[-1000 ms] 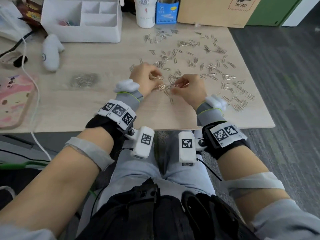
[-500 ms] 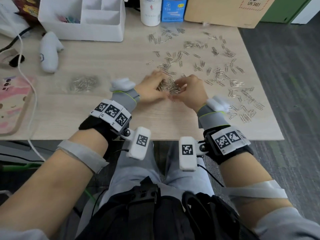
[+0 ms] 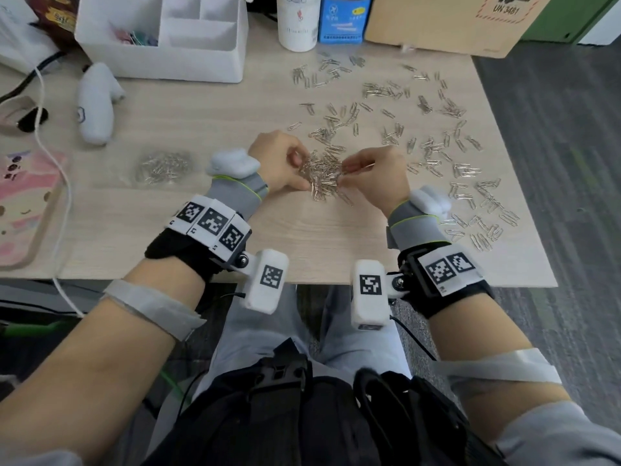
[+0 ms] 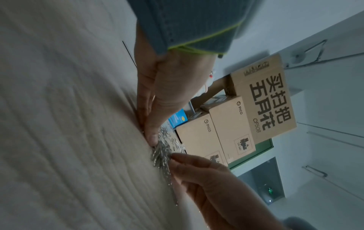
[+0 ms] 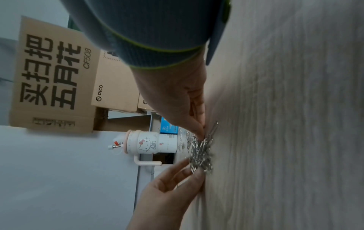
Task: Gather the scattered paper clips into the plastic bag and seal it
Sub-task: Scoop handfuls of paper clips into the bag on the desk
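A heap of silver paper clips (image 3: 324,178) lies on the wooden desk between my hands. My left hand (image 3: 279,159) rests its fingers, only slightly bent, against the heap's left side. My right hand (image 3: 373,176) pinches clips at the heap's right edge with thumb and fingertips. In the left wrist view my left thumb (image 4: 153,138) touches the heap (image 4: 160,152). In the right wrist view my right fingertips (image 5: 201,133) sit on the heap (image 5: 202,154). Several loose clips (image 3: 437,153) lie scattered right and behind. The clear plastic bag (image 3: 164,166), lying flat with clips inside, is left of my left hand.
A white organiser (image 3: 188,38), a white cup (image 3: 297,25), a blue box (image 3: 342,21) and a cardboard box (image 3: 447,21) line the back edge. A white handheld gadget (image 3: 95,102), a white cable (image 3: 64,183) and a pink case (image 3: 23,203) lie at left. The desk's front edge (image 3: 319,280) is under my wrists.
My hands have drawn closer together and raked the nearby clips into one tighter heap between them. The bag has not moved.
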`<state>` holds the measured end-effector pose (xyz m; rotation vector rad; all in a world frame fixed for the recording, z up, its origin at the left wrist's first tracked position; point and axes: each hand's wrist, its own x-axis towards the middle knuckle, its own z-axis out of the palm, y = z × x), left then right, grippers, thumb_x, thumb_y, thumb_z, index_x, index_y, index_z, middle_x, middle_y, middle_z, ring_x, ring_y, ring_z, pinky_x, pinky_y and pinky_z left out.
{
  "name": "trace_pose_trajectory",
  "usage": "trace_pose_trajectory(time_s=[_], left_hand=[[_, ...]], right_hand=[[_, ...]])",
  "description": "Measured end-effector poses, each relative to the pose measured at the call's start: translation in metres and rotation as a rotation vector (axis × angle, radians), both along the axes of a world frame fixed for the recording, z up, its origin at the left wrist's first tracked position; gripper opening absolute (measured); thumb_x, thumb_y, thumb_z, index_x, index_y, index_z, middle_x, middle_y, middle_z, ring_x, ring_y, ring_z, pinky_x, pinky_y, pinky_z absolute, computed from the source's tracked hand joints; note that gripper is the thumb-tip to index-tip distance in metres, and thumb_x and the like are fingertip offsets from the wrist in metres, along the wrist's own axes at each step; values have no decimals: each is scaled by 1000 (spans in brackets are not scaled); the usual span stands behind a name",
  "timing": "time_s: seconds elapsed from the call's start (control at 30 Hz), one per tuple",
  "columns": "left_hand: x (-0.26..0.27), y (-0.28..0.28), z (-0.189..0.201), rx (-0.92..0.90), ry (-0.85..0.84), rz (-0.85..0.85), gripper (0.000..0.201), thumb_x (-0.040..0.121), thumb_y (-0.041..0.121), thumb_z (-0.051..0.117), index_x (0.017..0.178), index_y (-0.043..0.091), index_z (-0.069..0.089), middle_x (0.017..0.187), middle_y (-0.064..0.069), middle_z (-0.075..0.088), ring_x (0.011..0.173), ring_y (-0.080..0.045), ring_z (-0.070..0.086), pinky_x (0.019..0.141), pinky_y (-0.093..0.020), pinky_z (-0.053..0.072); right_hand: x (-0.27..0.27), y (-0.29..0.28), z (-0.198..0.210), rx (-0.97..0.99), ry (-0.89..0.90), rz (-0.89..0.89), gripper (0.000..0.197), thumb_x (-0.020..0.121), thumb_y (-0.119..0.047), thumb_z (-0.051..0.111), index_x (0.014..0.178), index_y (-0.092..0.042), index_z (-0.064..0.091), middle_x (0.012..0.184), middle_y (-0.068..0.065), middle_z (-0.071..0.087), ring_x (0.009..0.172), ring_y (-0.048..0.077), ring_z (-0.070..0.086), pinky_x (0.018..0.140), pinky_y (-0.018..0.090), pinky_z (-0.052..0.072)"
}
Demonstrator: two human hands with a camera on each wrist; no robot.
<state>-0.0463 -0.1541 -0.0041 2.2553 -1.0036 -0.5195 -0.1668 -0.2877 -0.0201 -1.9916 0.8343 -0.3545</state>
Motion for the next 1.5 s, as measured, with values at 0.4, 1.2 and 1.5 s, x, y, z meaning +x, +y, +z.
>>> trace_pose_trajectory(time_s=[0.4, 1.2, 1.5], left_hand=[[50, -53, 15, 1, -179, 79, 41, 87, 19, 57, 127, 11, 53, 138, -15, 45, 126, -27, 45, 103, -26, 30], [88, -95, 6, 35, 24, -119, 36, 82, 35, 57, 110, 14, 67, 115, -8, 68, 110, -23, 60, 99, -31, 45], [115, -144, 5, -1, -71, -34, 41, 93, 15, 45, 134, 13, 46, 149, -6, 35, 135, -23, 37, 108, -24, 27]], right_hand=[[19, -36, 8, -13, -120, -229, 30, 80, -9, 56, 105, -15, 71, 101, 3, 70, 87, 7, 59, 80, 16, 45], [72, -70, -15, -257, 153, 168, 51, 84, -7, 53, 134, -10, 46, 149, 7, 32, 140, 25, 22, 116, 32, 11], [80, -91, 4, -163, 43, 25, 30, 89, -12, 51, 116, -4, 63, 115, 11, 65, 101, 21, 59, 87, 20, 40]])
